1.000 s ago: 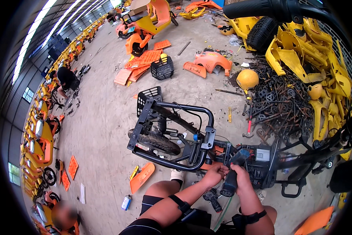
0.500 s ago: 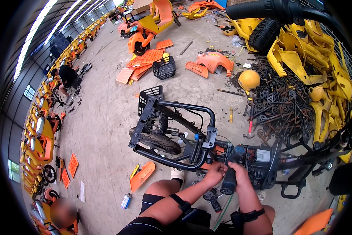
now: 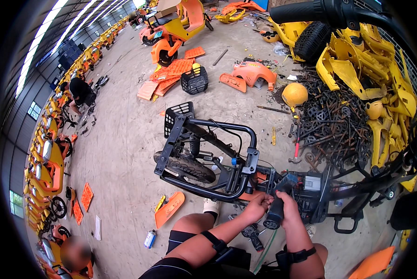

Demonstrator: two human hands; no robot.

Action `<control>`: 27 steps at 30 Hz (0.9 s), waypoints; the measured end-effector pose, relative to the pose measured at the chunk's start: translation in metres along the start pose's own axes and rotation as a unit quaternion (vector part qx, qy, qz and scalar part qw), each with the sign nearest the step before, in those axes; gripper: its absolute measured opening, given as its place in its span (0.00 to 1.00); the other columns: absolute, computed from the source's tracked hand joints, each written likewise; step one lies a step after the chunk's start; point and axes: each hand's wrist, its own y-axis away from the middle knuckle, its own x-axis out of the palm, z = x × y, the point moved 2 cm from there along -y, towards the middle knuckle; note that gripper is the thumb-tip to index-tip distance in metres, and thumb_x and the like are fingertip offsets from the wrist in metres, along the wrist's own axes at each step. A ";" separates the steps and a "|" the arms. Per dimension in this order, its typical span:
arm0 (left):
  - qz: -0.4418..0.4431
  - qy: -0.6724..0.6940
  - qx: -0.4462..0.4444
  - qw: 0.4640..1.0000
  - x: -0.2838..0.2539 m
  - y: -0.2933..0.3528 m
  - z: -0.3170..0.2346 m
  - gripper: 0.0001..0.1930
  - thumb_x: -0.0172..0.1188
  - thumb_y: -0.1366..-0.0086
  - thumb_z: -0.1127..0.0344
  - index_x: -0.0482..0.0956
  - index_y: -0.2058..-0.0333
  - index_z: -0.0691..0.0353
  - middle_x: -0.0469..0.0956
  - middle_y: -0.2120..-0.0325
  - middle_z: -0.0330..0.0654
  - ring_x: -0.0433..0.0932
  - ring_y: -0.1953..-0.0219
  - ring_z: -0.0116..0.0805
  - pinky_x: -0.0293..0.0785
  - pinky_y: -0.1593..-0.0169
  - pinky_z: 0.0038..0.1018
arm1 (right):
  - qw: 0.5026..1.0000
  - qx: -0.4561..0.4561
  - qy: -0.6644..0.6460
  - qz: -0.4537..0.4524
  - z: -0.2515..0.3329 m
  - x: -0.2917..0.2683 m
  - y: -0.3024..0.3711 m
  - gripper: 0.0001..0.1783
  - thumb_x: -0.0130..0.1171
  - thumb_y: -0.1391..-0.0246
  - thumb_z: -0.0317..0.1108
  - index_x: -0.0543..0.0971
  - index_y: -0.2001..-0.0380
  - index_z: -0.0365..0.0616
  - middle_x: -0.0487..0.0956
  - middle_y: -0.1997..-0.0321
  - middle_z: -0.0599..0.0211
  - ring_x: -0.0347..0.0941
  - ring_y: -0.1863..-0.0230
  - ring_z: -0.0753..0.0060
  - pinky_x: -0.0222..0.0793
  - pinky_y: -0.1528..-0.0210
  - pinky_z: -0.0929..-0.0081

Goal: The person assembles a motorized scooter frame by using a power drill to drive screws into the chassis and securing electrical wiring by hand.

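Note:
A stripped scooter frame (image 3: 253,160) with black tubing and a rear wheel (image 3: 190,168) stretches in front of me. My right hand (image 3: 289,209) is wrapped round a dark cordless power tool (image 3: 275,215), whose head points at the scooter's open middle section. Close by on the left, my left hand (image 3: 258,207) has its fingers closed at the frame's edge, touching or nearly touching the tool. What the left fingers pinch, if anything, is hidden. Below my hands, a second black power tool (image 3: 253,238) lies on the floor.
At the right sit a heap of rusty metal parts (image 3: 334,125) and yellow body panels (image 3: 348,69). A red-handled hammer (image 3: 296,146) lies beside the heap. An orange panel (image 3: 169,209) and a spray can (image 3: 150,239) are near my leg. Other people work along the scooter row at left.
My hands and the power tool have shifted slightly to the right. The grip on the tool stays the same.

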 end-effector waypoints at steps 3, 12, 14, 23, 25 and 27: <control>-0.004 -0.013 -0.003 1.000 0.000 0.003 -0.004 0.12 0.51 0.28 0.72 0.75 0.49 0.69 0.78 0.53 0.44 0.76 0.50 0.31 0.70 0.44 0.27 | 1.000 0.003 -0.005 -0.003 0.000 0.000 0.001 0.16 0.61 0.46 0.37 0.76 0.59 0.38 0.80 0.70 0.63 0.78 0.72 0.71 0.75 0.69 0.74; -0.024 -0.013 0.012 1.000 0.000 0.002 -0.004 0.12 0.49 0.33 0.79 0.76 0.53 0.69 0.79 0.59 0.43 0.77 0.56 0.31 0.74 0.49 0.27 | 1.000 -0.014 0.022 -0.006 -0.002 0.001 0.000 0.18 0.59 0.45 0.38 0.74 0.56 0.37 0.79 0.70 0.59 0.78 0.74 0.64 0.78 0.71 0.69; -0.030 -0.019 0.022 0.999 -0.001 0.000 0.001 0.12 0.50 0.34 0.80 0.77 0.54 0.69 0.79 0.60 0.43 0.77 0.58 0.31 0.74 0.50 0.27 | 1.000 -0.012 0.021 -0.005 -0.002 0.001 0.000 0.18 0.59 0.45 0.38 0.74 0.56 0.37 0.79 0.71 0.59 0.79 0.74 0.64 0.78 0.71 0.69; -0.021 0.020 -0.002 1.000 -0.002 -0.007 0.012 0.13 0.54 0.37 0.83 0.75 0.53 0.67 0.78 0.59 0.40 0.76 0.57 0.26 0.73 0.51 0.22 | 1.000 -0.016 0.019 -0.004 -0.004 0.000 -0.001 0.18 0.60 0.45 0.38 0.74 0.56 0.37 0.80 0.70 0.58 0.79 0.73 0.64 0.78 0.70 0.69; -0.028 0.040 0.000 0.999 -0.001 -0.005 0.011 0.13 0.54 0.38 0.83 0.76 0.55 0.68 0.79 0.60 0.41 0.77 0.58 0.27 0.74 0.53 0.23 | 0.999 -0.020 0.025 -0.003 -0.003 0.001 0.000 0.18 0.61 0.45 0.38 0.74 0.56 0.37 0.80 0.69 0.57 0.79 0.74 0.64 0.78 0.70 0.69; -0.038 0.060 0.013 0.997 -0.001 -0.004 0.008 0.12 0.54 0.39 0.83 0.77 0.57 0.69 0.79 0.61 0.42 0.77 0.60 0.29 0.74 0.54 0.24 | 0.999 -0.023 0.029 -0.001 -0.003 0.001 0.000 0.18 0.61 0.45 0.38 0.74 0.56 0.36 0.80 0.69 0.57 0.79 0.74 0.64 0.78 0.70 0.69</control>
